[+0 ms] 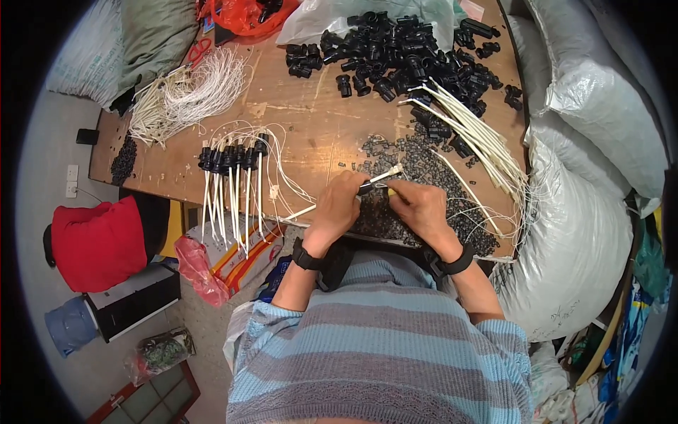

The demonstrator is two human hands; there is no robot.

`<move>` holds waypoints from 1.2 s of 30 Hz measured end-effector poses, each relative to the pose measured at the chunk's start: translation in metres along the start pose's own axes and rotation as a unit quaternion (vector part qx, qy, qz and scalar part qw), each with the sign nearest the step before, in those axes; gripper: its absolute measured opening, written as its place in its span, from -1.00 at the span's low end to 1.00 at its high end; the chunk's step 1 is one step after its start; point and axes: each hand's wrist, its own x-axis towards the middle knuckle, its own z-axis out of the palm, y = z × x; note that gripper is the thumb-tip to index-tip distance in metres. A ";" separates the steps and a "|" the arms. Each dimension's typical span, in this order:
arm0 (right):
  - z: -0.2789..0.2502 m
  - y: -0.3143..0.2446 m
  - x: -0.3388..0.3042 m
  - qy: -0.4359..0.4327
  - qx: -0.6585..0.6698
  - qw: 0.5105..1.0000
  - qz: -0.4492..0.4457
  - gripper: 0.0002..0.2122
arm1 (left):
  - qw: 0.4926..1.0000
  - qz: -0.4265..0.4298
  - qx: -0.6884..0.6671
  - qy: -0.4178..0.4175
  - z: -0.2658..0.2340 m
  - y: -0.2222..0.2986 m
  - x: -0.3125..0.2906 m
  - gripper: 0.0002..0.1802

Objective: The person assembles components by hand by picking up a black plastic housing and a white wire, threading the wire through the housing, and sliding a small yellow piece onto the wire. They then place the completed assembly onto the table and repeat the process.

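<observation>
My left hand (pixel 339 206) grips a white cable (pixel 385 174) whose bare end points up and to the right. My right hand (pixel 418 205) pinches a small black part at that cable's end, fingertips touching the left hand's. Both hands hover over a heap of small black pieces (pixel 417 159) near the wooden table's (pixel 311 120) front edge. A bundle of white cables (pixel 477 138) lies to the right of my hands. To the left, a row of black sockets with white cables (pixel 233 159) hangs over the table's front edge.
A pile of larger black sockets (pixel 395 53) fills the table's far side. Loose white wires (pixel 187 92) lie at the far left, with red scissors (pixel 200 49) behind. Big white sacks (pixel 586 212) stand on the right. A red cushion (pixel 95 244) sits on the left floor.
</observation>
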 end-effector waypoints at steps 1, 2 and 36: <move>0.000 0.000 0.000 0.003 0.014 1.000 -0.002 -0.88 | 1.000 0.018 -0.008 0.004 0.000 0.001 0.000 -0.54; 0.001 0.001 -0.001 0.002 0.014 1.000 -0.001 -0.88 | 1.000 0.017 -0.008 0.003 -0.001 0.004 0.001 -0.54; 0.016 0.014 -0.016 -0.065 0.185 0.965 0.173 -0.90 | 0.994 0.038 0.072 0.073 -0.019 -0.034 0.033 -0.61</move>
